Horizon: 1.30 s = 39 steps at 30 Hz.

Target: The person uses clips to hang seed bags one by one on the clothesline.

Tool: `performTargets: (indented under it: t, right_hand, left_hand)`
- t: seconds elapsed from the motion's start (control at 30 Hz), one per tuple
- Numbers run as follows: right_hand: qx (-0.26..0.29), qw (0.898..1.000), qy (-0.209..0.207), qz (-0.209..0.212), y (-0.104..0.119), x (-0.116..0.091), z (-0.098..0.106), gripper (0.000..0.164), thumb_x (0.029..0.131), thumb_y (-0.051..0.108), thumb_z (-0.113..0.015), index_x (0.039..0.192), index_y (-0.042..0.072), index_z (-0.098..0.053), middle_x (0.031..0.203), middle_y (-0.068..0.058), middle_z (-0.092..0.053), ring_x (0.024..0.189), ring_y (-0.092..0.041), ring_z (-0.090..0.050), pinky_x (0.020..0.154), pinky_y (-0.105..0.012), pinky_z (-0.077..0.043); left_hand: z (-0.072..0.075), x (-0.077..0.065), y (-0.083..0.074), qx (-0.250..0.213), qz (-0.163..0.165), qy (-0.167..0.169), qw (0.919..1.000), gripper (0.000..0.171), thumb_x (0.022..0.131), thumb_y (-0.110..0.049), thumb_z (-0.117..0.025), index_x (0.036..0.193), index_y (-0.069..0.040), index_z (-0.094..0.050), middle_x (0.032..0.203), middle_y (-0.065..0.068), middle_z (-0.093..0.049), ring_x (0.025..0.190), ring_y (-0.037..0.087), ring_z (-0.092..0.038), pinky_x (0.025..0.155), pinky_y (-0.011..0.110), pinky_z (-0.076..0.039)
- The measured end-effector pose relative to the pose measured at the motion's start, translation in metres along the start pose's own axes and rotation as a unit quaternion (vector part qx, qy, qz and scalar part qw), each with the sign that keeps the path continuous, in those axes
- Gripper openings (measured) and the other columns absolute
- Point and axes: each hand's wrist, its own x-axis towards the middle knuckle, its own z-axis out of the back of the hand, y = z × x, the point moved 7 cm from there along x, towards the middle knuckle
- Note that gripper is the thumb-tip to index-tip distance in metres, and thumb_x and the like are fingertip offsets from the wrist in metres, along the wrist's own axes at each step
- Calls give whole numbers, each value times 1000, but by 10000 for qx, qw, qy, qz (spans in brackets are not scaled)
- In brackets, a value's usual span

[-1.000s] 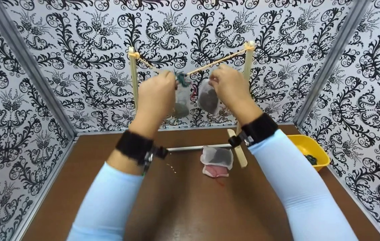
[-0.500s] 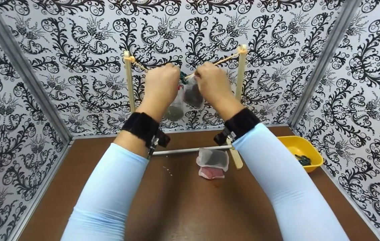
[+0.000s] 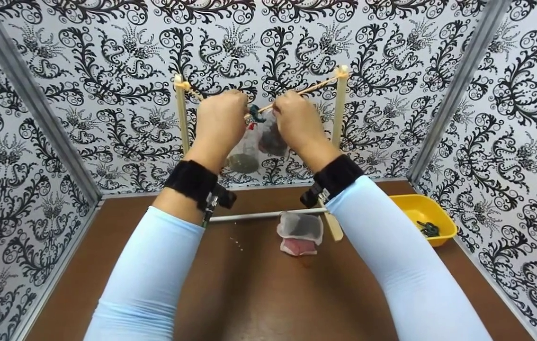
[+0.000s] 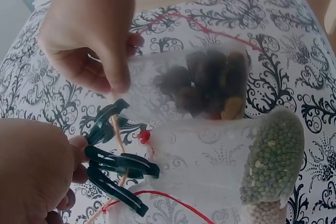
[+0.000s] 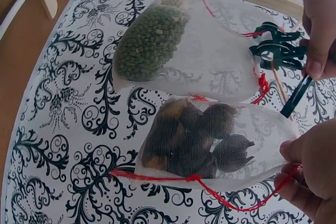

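My left hand (image 3: pixel 221 121) pinches a dark green clothespin (image 5: pixel 296 97) beside a thin cord (image 3: pixel 316 87) strung between two wooden posts. The clothespin's tip is right at the top edge of a mesh bag of dark rounded pieces (image 5: pixel 194 135), which has a red drawstring. That top edge is gripped between thumb and fingers of my right hand (image 3: pixel 299 124). Next to it hangs a mesh bag of green beans (image 4: pixel 273 156), with other green clothespins (image 4: pixel 123 163) at its top. A bag with pale beans (image 4: pixel 262 212) shows partly behind it.
The left post (image 3: pixel 182 113) and right post (image 3: pixel 339 111) flank my hands. On the brown table (image 3: pixel 259 293) lie a grey bag (image 3: pixel 301 226), a pink bag (image 3: pixel 298 246) and scattered pale grains (image 3: pixel 237 243). A white rod (image 3: pixel 254 216) runs behind. A yellow basin (image 3: pixel 447 237) holds dark green clothespins (image 3: pixel 429 229).
My right hand has moved left with the bag of dark pieces, close to my left hand and the cord. In the last half second both hands have stayed nearly in place.
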Motion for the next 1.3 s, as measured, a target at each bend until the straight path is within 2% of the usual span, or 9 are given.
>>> performTargets:
  t: [0.23, 0.5, 0.57, 0.67, 0.77, 0.87, 1.1, 1.2, 1.3]
  right_hand:
    - [502, 9987, -44, 10, 2, -3, 3, 14, 110, 14, -73, 114, 3, -82, 109, -12, -75, 100, -29, -74, 88, -38, -65]
    - [785, 9964, 170, -254, -4, -5, 1, 12, 109, 11, -73, 117, 6, -81, 119, -11, -77, 108, -27, -73, 94, -34, -65]
    - [704, 9973, 130, -179, -5, -7, -1, 11, 109, 12, -74, 116, 6, -80, 117, -10, -77, 106, -26, -73, 93, -33, -65]
    - [628, 9980, 106, 36, -3, -10, -5, 10, 110, 14, -74, 114, 5, -79, 114, -10, -76, 103, -26, -72, 90, -33, -64]
    - [660, 9976, 81, 215, 0, -13, -8, 11, 110, 13, -74, 112, 4, -78, 112, -12, -77, 101, -26, -72, 89, -33, -64]
    - [681, 9973, 13, 260, 0, -18, -9, 11, 109, 13, -75, 112, 3, -79, 111, -13, -78, 101, -28, -73, 90, -34, -64]
    - [714, 9970, 285, -23, -10, -34, -14, 22, 113, 25, -70, 114, 4, -78, 113, -12, -77, 101, -28, -72, 90, -36, -64]
    - [908, 9956, 208, -139, -19, -45, -11, 29, 114, 31, -68, 118, 4, -78, 111, -12, -78, 97, -30, -72, 85, -37, -63]
    - [1091, 9936, -18, -282, -32, -59, -2, 31, 115, 30, -67, 120, 3, -79, 109, -12, -80, 88, -27, -72, 77, -31, -60]
  left_hand:
    - [-4, -1, -15, 353, -462, -96, 9983, 10, 101, -1, -72, 102, -5, -80, 100, 11, -83, 83, 33, -80, 70, 47, -68]
    - [-9, -11, -16, 300, -259, 755, 9964, 16, 105, -18, -80, 118, -9, -79, 108, 7, -82, 91, 28, -77, 81, 44, -67]
    - [-3, -17, -16, 20, -250, 502, 9984, 26, 106, -29, -81, 123, -10, -78, 109, 7, -81, 90, 27, -76, 80, 41, -67]
    - [6, -34, -13, -607, -371, -396, 9967, 27, 110, -32, -76, 118, -6, -80, 101, 9, -81, 80, 27, -76, 69, 39, -66]
    - [8, -58, -5, -1210, -522, -1259, 9833, 25, 111, -27, -74, 104, -5, -81, 90, 11, -82, 69, 28, -75, 59, 38, -62]
    - [2, -83, 8, -1678, -450, -1766, 9688, 26, 110, -25, -73, 97, -4, -80, 82, 12, -80, 62, 28, -71, 53, 39, -59]
    - [-49, -149, 50, -2312, 451, -2068, 9496, 20, 104, -20, -77, 91, -5, -80, 75, 11, -77, 59, 31, -69, 57, 48, -58]
    - [-86, -181, 70, -2340, 1162, -1558, 9526, 19, 104, -23, -79, 97, -6, -83, 80, 12, -80, 67, 36, -73, 63, 53, -61]
    - [-128, -213, 93, -2214, 2040, -528, 9521, 22, 105, -28, -77, 108, -8, -85, 94, 14, -83, 84, 42, -79, 76, 60, -64]
